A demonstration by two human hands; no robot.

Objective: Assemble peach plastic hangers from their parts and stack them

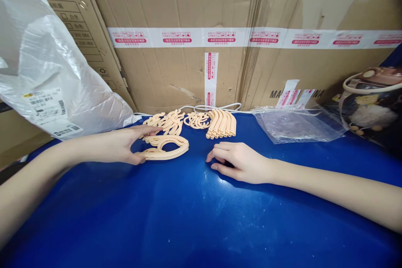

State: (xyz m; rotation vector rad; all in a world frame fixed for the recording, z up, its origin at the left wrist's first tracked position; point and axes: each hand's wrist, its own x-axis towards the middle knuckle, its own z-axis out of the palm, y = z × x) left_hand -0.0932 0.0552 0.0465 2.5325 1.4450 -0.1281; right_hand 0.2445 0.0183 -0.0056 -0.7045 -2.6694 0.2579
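Several beige curved plastic pieces, which look like folding-hanger parts, lie on the blue tabletop (188,213). My left hand (130,144) is spread around the left end of a nearer group of curved pieces (168,155). Its thumb touches the front piece, and its index finger reaches over the far side. Behind are a loose pile of curved pieces (172,122), a cluster of small hooks (197,120) and a neat row of curved arms (221,124). My right hand (237,161) rests on the tabletop in front of that row, fingers loosely bent, thumb apart, with nothing visible in it.
Large cardboard boxes (176,75) stand along the back edge. A white plastic mailing bag (59,71) leans at the left. A clear plastic bag (298,124), a white cable (220,106) and a dark bag with a pompom (372,113) are at the back and right.
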